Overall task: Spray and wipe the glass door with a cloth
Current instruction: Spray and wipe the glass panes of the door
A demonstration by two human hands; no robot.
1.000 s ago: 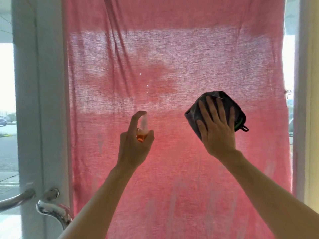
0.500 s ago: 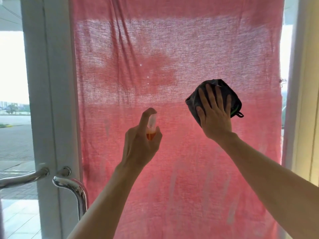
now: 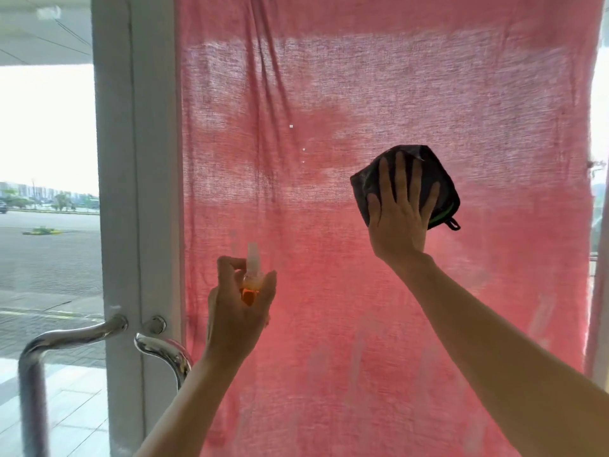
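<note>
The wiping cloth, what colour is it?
Dark grey cloth with a green edge, seen in the head view.

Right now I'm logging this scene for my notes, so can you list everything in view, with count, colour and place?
Glass door: one, clear, straight ahead.
Curtain: one, pink, covering the pane.
Door frame: one, white, left of curtain.
Handles: two, chrome, lower left.
Cloth: one, dark with green edge, centre right, pressed flat against the pane.
Spray bottle: one, clear with orange liquid, lower centre.
Left hand: grips bottle.
Right hand: fingers spread, presses cloth.
</note>
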